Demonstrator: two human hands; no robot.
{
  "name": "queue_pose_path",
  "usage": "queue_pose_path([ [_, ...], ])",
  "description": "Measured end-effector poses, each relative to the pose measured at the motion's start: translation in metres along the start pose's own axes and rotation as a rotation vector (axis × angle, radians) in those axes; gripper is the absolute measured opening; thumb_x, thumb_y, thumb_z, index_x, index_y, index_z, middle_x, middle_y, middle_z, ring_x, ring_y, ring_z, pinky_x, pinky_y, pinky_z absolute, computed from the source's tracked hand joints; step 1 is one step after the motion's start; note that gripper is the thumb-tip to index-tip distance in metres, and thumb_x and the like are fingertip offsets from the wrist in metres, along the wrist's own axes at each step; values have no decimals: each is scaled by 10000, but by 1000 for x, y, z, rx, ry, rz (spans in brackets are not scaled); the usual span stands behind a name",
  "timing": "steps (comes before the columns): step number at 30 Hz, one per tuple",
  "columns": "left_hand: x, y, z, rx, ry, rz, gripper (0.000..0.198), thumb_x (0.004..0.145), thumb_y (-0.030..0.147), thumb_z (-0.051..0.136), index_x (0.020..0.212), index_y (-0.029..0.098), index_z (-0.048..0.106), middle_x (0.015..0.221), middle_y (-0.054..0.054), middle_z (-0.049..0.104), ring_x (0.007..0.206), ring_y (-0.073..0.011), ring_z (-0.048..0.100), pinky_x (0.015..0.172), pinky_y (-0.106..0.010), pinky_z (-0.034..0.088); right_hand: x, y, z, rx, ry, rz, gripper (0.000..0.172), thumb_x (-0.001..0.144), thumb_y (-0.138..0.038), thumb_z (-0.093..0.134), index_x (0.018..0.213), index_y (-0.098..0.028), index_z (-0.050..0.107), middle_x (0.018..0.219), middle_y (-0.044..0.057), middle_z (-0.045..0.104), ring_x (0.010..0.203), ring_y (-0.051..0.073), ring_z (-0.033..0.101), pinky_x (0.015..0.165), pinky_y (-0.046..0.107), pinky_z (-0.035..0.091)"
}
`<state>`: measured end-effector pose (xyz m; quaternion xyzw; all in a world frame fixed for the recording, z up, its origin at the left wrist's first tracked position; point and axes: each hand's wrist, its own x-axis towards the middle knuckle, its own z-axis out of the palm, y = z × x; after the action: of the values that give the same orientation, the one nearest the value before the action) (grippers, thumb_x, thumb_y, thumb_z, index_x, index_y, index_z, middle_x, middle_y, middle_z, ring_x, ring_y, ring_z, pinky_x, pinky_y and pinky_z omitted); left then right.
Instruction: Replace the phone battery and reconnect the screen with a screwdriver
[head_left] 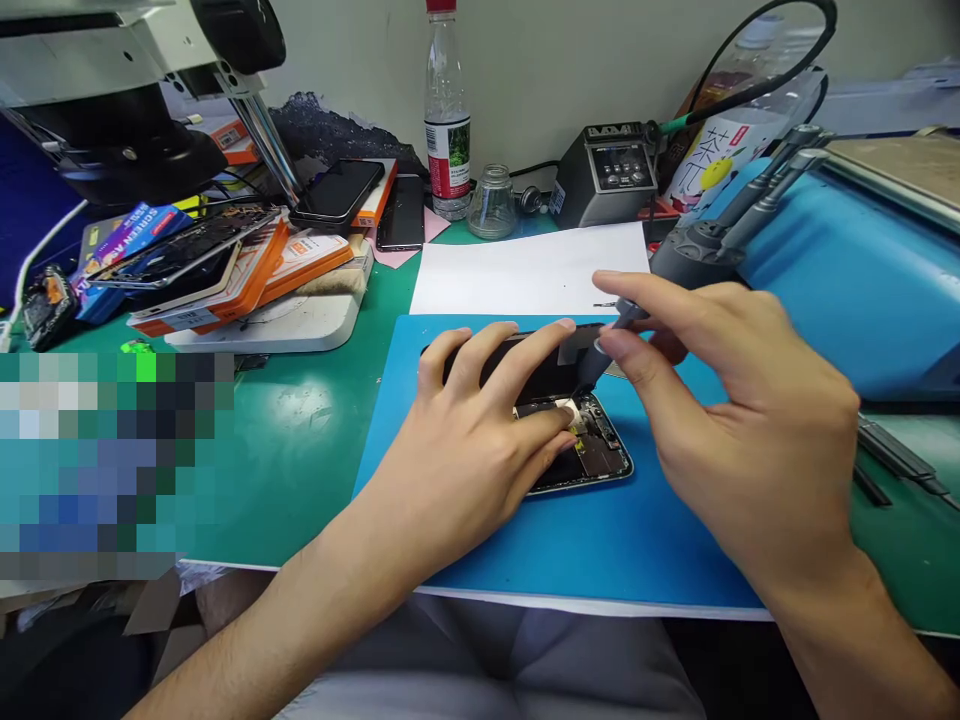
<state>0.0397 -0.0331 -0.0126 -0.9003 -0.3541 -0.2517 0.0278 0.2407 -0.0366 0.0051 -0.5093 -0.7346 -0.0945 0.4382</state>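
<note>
An opened smartphone lies on the blue mat, its inner parts exposed and a dark panel raised along its far edge. The left hand lies over the phone with three fingers spread across the panel; its thumb and forefinger tips meet the phone's interior, but I cannot tell whether they pinch a part. The right hand, above the mat's right half, grips a grey screwdriver between thumb and fingers, tilted, with its lower end at the phone's far edge; the exact contact is hidden.

Left of the mat, a blue-and-purple box reads "SCREEN A", the rest covered. Nearer the mat on that side, the small print on an orange-and-white box is too fine to read. Beyond the mat lies a sheet of white paper, with a red-capped plastic bottle behind it; its red-and-white label carries a green picture and unreadable lettering. Beyond the mat's far right stands a black control unit, its panel markings illegible, and a leaning drink bottle with large Chinese characters and a yellow design on its white label. Right of the mat lie thin dark tools.
</note>
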Motion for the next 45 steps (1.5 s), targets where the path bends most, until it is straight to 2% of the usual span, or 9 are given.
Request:
queue_pose_path([
  [4,0,0,-1,-1,-9,2,285,1091,376,557,1246,336,792,1732,-38,413,1504,-346,401,1234,-608,279,-2,-2,1,28,-14,28,402,1012,-256,651,1397,-367,685,1161,52,708,1065,269,692,961,471,577],
  [7,-1,0,-1,-5,-9,2,284,1090,374,559,1242,336,795,1732,-41,414,1506,-348,397,1235,-610,276,-5,-3,0,96,-29,24,475,1030,-173,539,1457,-354,641,1271,57,712,1174,274,681,1036,489,563],
  [11,-1,0,0,-9,-8,-1,276,1085,374,569,1236,334,797,1734,-41,411,1507,-353,395,1235,-609,274,-10,-2,0,99,-32,43,529,1030,-173,494,1515,-365,582,1390,66,681,1226,306,659,997,507,578],
  [17,-1,-1,0,-6,-5,3,287,1093,386,555,1241,337,795,1736,-31,406,1510,-346,397,1239,-598,277,-12,-1,1,76,-40,51,513,1057,-214,470,1532,-385,559,1351,63,704,1137,306,692,944,512,595],
  [22,-1,-1,-1,4,-11,4,269,1074,399,588,1226,335,800,1737,-18,405,1511,-347,396,1250,-596,291,-16,-1,6,47,-7,68,578,994,-263,676,1553,-338,553,1122,55,748,876,240,734,811,413,633],
  [27,-1,-1,-1,2,-14,3,273,1078,401,581,1231,328,795,1735,-27,411,1520,-346,390,1244,-601,292,-20,0,7,151,81,158,632,963,-262,722,1561,-347,536,1177,80,756,903,254,771,855,455,659],
  [33,-1,-1,0,4,-21,7,284,1090,409,556,1224,329,792,1745,-19,394,1531,-339,385,1253,-593,268,-17,-3,10,151,3,112,603,997,-267,679,1568,-356,505,1408,84,703,977,244,778,898,451,666],
  [37,-1,-1,0,6,-26,6,280,1092,402,553,1222,337,792,1747,-13,389,1532,-337,388,1251,-593,267,-16,-6,10,123,-15,68,607,992,-240,682,1569,-320,511,1332,87,719,910,211,761,869,388,664],
  [45,-1,-1,-1,-4,-22,2,277,1093,386,553,1237,341,785,1748,-14,388,1539,-335,382,1251,-601,272,-17,-3,11,138,-31,76,601,994,-266,673,1568,-343,512,1173,58,711,842,204,737,802,372,647],
])
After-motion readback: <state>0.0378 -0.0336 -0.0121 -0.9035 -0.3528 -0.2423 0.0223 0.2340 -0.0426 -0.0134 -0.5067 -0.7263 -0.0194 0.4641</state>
